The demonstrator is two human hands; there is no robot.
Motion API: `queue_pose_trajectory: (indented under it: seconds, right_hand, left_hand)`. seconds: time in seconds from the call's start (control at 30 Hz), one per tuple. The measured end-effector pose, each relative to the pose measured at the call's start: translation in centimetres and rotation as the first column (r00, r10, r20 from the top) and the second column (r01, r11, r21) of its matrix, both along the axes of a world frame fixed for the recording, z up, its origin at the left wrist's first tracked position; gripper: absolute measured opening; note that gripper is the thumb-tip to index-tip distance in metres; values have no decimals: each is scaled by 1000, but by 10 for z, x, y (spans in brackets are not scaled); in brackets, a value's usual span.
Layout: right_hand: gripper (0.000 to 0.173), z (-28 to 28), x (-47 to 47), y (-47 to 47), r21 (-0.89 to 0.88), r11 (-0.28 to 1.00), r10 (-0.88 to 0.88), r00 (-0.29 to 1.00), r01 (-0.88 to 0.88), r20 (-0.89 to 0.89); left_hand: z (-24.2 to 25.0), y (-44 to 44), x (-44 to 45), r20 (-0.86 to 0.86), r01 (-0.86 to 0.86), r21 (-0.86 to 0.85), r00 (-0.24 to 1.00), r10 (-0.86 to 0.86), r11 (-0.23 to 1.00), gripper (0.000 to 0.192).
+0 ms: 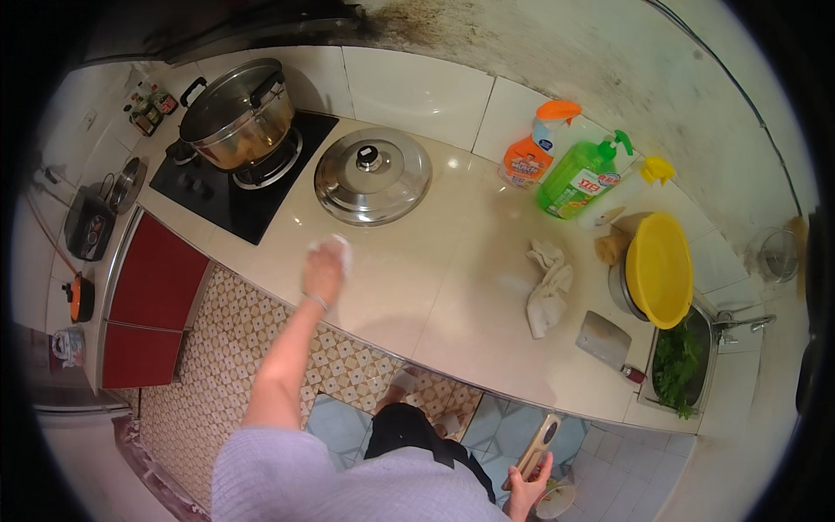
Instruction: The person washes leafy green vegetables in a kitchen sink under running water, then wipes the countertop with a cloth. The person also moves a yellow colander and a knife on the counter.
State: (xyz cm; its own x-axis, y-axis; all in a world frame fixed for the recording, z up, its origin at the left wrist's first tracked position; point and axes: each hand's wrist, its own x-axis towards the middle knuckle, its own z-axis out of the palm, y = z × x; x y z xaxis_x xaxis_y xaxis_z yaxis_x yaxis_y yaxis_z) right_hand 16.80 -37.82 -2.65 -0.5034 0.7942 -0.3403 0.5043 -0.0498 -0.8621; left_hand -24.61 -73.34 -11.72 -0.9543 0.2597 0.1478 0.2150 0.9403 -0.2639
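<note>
My left hand (324, 269), blurred, is on the beige countertop (417, 280) just right of the gas stove. Under its fingers is a small white wad (340, 251), a cloth or tissue; I cannot tell which. Beyond that hand lies a round steel pot lid (398, 176) with a glass middle and black knob. Low at the right, in front of the counter, my right hand (527, 491) grips a mobile phone (533, 450) in a light gold case, its camera side showing. A crumpled off-white cloth (549, 293) rests on the counter further right.
A large steel pot (261, 134) stands on the black stove (251, 218). Spray and pump bottles (574, 186) line the tiled wall. A cleaver (603, 339) lies near the sink (708, 352), which holds leafy greens (675, 365). A yellow plastic basin (662, 274) leans over a metal bowl.
</note>
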Motion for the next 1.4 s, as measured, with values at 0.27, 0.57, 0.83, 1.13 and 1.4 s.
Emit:
queue_pose_trajectory:
  seconds: [0.27,0.57,0.83,1.13,1.4]
  right_hand:
    - [86,0,18,29,-17,999,29,998,-28,60]
    - [88,6,41,49,26,997,71,997,-72,21]
    - [87,12,47,62,53,994,87,994,-91,60]
    - [89,5,79,68,68,997,30,997,-34,68]
    - [90,-6,116,70,93,995,-50,994,41,99]
  left_hand:
    - [-32,97,6,-116,75,495,993,-20,865,38]
    - [-17,331,202,-221,576,672,756,-616,466,43]
    - [-25,159,124,59,195,352,972,-229,916,38]
    - [-39,261,102,-90,444,511,879,-468,736,41]
    - [-19,405,97,34,485,421,836,-548,766,44]
